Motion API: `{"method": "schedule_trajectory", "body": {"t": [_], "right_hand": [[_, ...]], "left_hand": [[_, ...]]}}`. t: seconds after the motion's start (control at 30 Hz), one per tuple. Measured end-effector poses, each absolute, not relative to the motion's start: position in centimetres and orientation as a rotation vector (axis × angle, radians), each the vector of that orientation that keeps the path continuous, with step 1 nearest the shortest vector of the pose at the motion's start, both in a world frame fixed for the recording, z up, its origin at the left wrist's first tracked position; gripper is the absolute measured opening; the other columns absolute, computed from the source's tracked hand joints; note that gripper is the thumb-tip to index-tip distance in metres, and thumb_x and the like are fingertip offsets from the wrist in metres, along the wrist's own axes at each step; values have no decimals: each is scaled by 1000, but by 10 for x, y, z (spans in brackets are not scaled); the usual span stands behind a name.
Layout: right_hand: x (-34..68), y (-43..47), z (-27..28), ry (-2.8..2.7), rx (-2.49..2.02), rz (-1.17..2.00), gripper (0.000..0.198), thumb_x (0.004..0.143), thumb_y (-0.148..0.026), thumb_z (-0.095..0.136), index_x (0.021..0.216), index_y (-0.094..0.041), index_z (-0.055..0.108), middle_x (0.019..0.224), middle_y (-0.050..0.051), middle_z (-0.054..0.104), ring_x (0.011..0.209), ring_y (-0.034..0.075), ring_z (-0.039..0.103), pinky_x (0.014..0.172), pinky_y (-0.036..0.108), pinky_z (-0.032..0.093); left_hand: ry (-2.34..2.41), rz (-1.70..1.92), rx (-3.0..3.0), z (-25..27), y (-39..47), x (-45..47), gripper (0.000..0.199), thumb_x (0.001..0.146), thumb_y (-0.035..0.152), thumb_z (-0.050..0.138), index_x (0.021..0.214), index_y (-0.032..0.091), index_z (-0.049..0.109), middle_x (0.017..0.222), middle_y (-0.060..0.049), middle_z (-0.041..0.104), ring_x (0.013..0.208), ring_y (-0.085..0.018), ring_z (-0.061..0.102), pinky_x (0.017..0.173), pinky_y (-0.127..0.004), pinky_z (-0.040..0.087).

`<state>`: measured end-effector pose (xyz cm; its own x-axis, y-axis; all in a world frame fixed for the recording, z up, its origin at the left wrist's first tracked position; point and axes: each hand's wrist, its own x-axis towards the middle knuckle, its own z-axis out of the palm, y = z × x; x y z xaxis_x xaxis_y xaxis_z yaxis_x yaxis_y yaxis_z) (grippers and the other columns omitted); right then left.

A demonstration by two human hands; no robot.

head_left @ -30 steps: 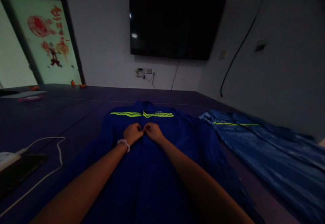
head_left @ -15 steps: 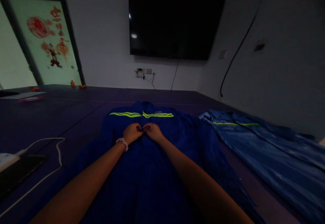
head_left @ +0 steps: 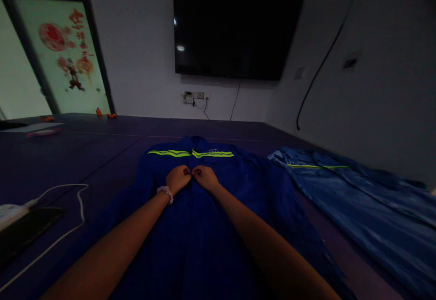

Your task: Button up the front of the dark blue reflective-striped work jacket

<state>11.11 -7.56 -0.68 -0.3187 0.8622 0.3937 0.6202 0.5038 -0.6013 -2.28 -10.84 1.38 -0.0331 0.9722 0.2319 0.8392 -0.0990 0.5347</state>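
Here, the left hand [head_left: 179,178] and the right hand [head_left: 205,177] meet fingertip to fingertip, each closed in a pinch on the front placket of a dark blue work jacket [head_left: 194,227]; the exact bit between the fingers is too small to tell. A pale scrunchie [head_left: 165,193] rings the left wrist. The jacket lies spread out beneath both forearms on a purple surface [head_left: 102,139], collar at the far end, its yellow-green reflective stripes [head_left: 170,153] just beyond the hands. A lighter blue garment [head_left: 357,204] lies to the right. On the left, a white cable [head_left: 81,204] curves beside a dark, flat object [head_left: 34,227]. A wall-mounted television [head_left: 235,30] hangs beyond.
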Motion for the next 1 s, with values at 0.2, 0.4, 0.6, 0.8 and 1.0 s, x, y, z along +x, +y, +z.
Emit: {"method": "schedule_trajectory", "body": {"t": [0.2,0.4,0.6,0.8,1.0], "right_hand": [[111,-76,-6,-2068,-1219,426,13,74,-19,54,81,-20,65,77,1,67,68,12,59,60,20,41],[111,-76,-6,-2085,-1222,410,14,74,-18,54,82,-20,65,77,1,67,70,12,59,60,19,41],[111,-79,-4,-2104,-1230,370,14,73,-17,55,83,-21,65,77,1,66,70,13,59,61,20,41],[111,-88,1,-2091,-1229,331,17,71,-15,58,86,-19,64,73,0,64,65,12,57,59,19,39],[113,-114,30,-2014,-1249,257,25,83,-32,46,74,-15,62,63,3,61,57,12,53,53,21,33]], "left_hand": [[1933,831,2001,14,-107,-22,17,69,25,51,81,20,63,77,-1,67,71,-15,59,52,-22,32],[1943,829,1981,15,-108,-23,16,69,27,53,80,21,63,76,-1,67,71,-15,59,52,-21,33],[1916,829,1966,16,-111,-23,12,67,24,53,71,18,62,67,-2,65,65,-15,58,51,-22,32],[1818,825,1952,18,-131,-25,26,69,38,53,57,16,59,53,0,58,55,-14,53,48,-22,31],[1649,819,1994,20,-174,-27,37,73,45,46,55,15,56,49,2,53,47,-10,47,46,-21,30]]}}
